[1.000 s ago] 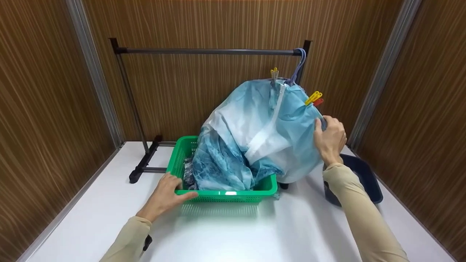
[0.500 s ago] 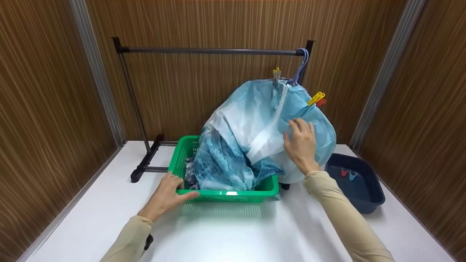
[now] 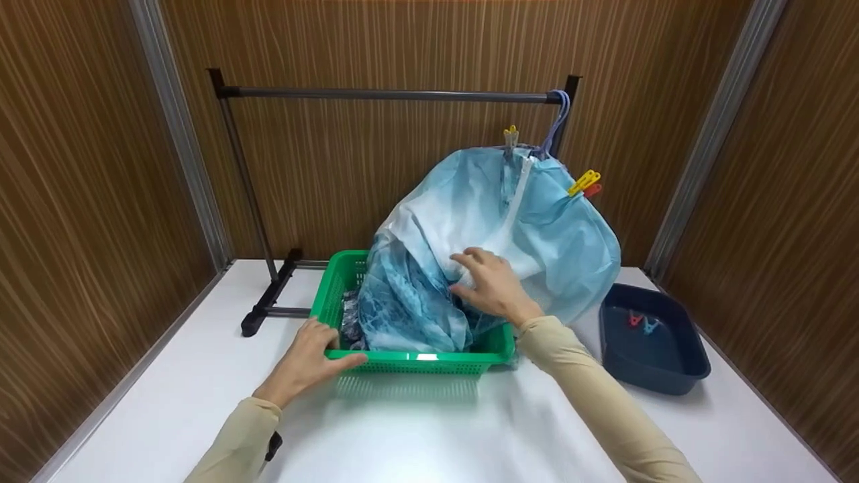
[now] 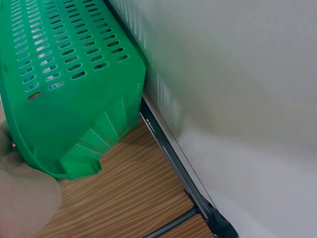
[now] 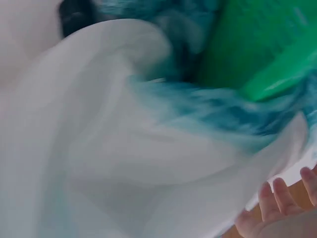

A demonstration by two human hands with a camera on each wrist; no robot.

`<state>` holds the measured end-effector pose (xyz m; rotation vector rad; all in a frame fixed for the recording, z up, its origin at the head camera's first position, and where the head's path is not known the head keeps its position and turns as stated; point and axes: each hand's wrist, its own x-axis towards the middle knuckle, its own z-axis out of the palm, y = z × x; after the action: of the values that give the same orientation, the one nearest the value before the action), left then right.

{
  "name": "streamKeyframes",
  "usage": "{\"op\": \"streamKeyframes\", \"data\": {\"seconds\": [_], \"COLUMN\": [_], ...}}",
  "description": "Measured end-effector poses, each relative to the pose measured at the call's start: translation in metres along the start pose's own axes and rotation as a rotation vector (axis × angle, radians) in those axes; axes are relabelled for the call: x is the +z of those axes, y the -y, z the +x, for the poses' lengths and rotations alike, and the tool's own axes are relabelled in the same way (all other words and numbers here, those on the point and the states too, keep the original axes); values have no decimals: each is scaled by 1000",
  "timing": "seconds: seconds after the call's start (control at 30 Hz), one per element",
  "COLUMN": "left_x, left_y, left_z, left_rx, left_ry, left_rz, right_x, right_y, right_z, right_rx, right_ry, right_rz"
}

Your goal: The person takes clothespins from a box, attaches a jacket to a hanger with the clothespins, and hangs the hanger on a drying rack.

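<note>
My left hand [image 3: 305, 359] grips the front left corner of a green perforated basket [image 3: 419, 356], thumb along the front rim. In the left wrist view, the hand sits at the rim of the basket [image 4: 94, 99]. A large blue and white garment [image 3: 439, 194] hangs from a purple hanger [image 3: 561, 117], its lower left part bunched inside the basket. My right hand [image 3: 492, 285], fingers spread, is over the garment's white front strip. The right wrist view shows the fingers of my right hand [image 5: 282, 206] right beside the blurred white cloth [image 5: 133, 158], nothing gripped.
A black clothes rack [image 3: 389, 94] stands behind the basket. Yellow clothespins [image 3: 584, 182] and a red clothespin [image 3: 593, 190] clip the garment's right side; another yellow one [image 3: 511, 133] is at its top. Two small clips lie in the dark blue tray [image 3: 654, 359] on the right.
My right hand has let go of the garment's right edge and moved left and down across its front, toward the basket. My left hand has stayed on the basket corner.
</note>
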<state>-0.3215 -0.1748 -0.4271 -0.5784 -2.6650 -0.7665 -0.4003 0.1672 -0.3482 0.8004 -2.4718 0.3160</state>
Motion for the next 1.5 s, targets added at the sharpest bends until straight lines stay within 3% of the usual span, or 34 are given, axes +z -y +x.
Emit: {"op": "streamKeyframes", "data": {"seconds": [0.2, 0.37, 0.57, 0.73, 0.9, 1.03, 1.13, 1.3, 1.5], "left_x": [-1, -2, 1, 2, 1, -1, -2, -2, -3], "left_y": [1, 1, 0, 0, 1, 1, 1, 1, -1], "left_z": [-1, -1, 1, 2, 2, 1, 2, 2, 1], "left_rx": [-10, -1, 19, 37, 54, 46, 38, 17, -29], "left_ry": [9, 4, 7, -5, -19, 2, 9, 23, 41], "left_rz": [10, 14, 1, -5, 7, 15, 21, 26, 20], "right_x": [12, 22, 29, 36, 48, 51, 49, 49, 46], "right_y": [32, 54, 74, 89, 94, 91, 85, 76, 69], "right_z": [16, 25, 34, 36, 32, 27, 26, 28, 32], "right_rx": [1, 26, 182, 288, 235, 227, 172, 45, -10], "right_ry": [121, 308, 552, 679, 675, 679, 692, 594, 463], "right_rz": [-3, -30, -10, -21, -37, -42, -60, -115, -124]}}
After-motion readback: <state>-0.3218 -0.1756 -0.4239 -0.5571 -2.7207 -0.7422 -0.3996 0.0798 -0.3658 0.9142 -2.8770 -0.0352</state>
